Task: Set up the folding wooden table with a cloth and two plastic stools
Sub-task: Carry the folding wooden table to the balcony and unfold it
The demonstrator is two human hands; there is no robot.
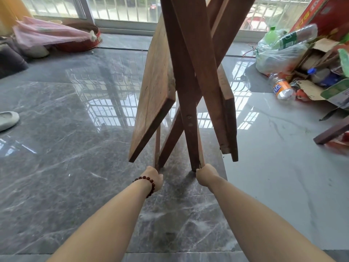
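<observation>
Folded wooden table [186, 91] upright on the glossy grey marble floor [75, 167], mid-room, in front of a barred window [122, 8]. Legs crossed in an X, with a flat left leaf [156, 82] hanging on one side and a right leaf [229, 114] on the other, both splayed outward toward the bottom. Both bare arms stretched forward and down to the feet of the legs. Right hand [205, 175] gripping the foot of the dark leg [188, 129], thumb laid against the wood, other fingers wrapped out of sight behind it. Left hand [154, 178] closed at the foot of the lighter legs on the left, seen from the back, fingers curled away from the camera and mostly hidden. Red bead bracelet [149, 183] round the left wrist. Hands near each other, each at its own leg, close to the floor. At far left, a pale slipper [7, 120] lying on the tiles; further back, a pink bag [47, 34] draped over a red tub [81, 44]. At right, a clear plastic sack [277, 53] stuffed with bottles, a loose bottle [282, 88] with an orange label on the floor, torn cardboard and a red box [324, 14] behind. Window bars mirrored in the shine of the floor beneath the table.
</observation>
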